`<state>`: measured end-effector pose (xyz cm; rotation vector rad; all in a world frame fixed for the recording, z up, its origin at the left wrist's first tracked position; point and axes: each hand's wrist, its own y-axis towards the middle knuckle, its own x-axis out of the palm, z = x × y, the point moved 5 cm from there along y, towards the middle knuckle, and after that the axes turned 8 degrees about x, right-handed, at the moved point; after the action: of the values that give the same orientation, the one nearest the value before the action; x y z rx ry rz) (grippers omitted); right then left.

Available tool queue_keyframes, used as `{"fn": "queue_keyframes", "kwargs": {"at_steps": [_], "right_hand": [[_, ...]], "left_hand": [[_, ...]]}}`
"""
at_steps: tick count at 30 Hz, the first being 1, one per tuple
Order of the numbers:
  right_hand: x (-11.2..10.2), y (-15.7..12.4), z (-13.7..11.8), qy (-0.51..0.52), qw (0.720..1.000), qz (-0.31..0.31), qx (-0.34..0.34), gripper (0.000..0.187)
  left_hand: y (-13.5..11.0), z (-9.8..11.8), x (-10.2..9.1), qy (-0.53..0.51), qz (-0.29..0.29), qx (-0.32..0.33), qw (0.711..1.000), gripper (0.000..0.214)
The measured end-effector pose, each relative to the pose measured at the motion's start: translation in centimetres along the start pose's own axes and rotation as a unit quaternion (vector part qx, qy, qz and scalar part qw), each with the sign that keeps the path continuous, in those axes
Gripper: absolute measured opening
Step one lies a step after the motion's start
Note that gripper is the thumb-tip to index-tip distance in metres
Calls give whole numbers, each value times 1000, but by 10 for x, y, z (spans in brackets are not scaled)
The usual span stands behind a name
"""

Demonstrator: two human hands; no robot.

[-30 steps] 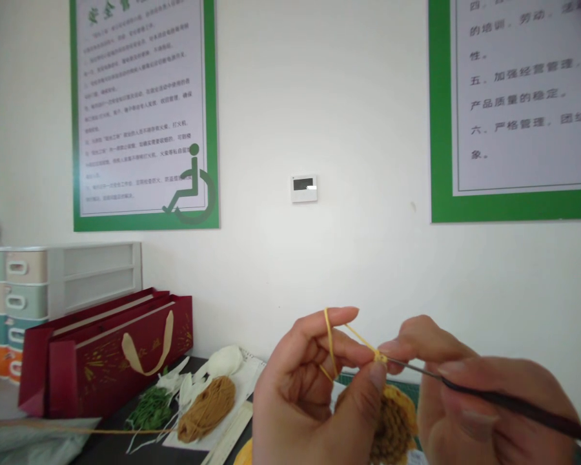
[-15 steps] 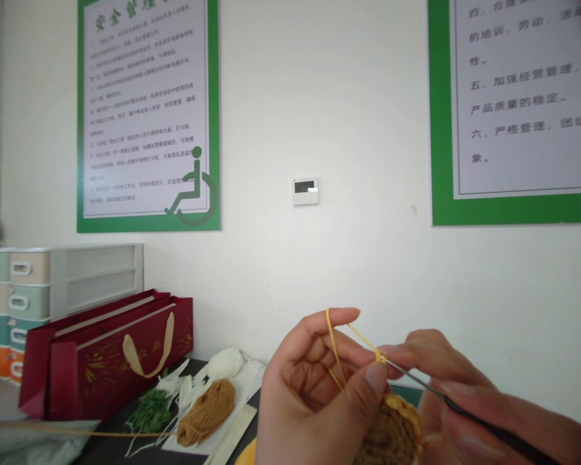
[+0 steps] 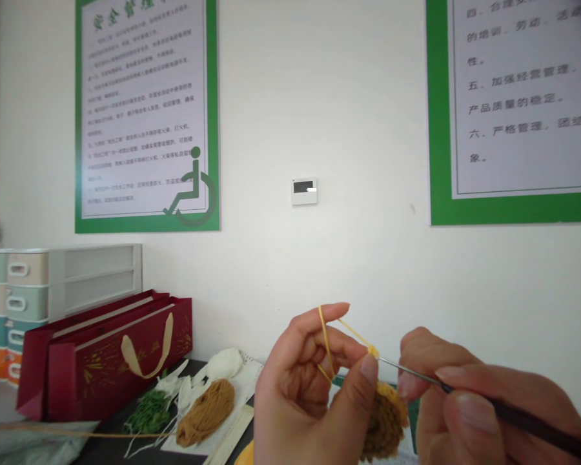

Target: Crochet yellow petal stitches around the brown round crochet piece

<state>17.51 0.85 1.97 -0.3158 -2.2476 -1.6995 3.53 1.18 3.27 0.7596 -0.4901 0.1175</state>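
My left hand [image 3: 314,387] pinches a round crocheted piece [image 3: 383,423], brown in the middle with a yellow edge, between thumb and fingers. Yellow yarn [image 3: 326,342] loops over its raised index finger and runs down to the stitches at the pinch. In my right hand [image 3: 484,394] is a crochet hook [image 3: 506,413] with a dark handle and thin metal shaft, held like a pen. The hook's tip meets the yellow stitches beside my left thumb; the tip itself is hidden in the yarn.
To the left on the dark table lie a brown yarn skein [image 3: 206,413], white yarn [image 3: 224,363] and green yarn [image 3: 148,413]. Behind them stand red gift bags [image 3: 111,355] and a drawer unit [image 3: 26,300]. A white wall with posters [image 3: 148,116] rises behind.
My right hand has drawn back and turned slightly, uncovering more of the hook's shaft. My left hand and the crocheted piece have shifted a little to the left.
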Motion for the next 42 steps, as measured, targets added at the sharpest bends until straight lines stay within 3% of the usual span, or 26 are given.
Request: {"fn": "queue_keyframes", "kwargs": {"at_steps": [6,10,25,34,42], "right_hand": [[5,0,5,48,998,38,12,5],[2,0,7,59,997,23,52,5],[4,0,8,84,992,28,88,7],[4,2,15,106,987,-10,118,8],[8,0,22,131,980,-46,142,6]], "left_hand": [[1,0,2,-9,-11,-16,1000,36],[2,-1,2,-18,-11,-21,1000,36],[2,-4,6,-52,-46,-42,997,34],[2,-5,6,-56,-49,-43,996,35],[1,-8,7,-93,-68,-82,990,34]]}}
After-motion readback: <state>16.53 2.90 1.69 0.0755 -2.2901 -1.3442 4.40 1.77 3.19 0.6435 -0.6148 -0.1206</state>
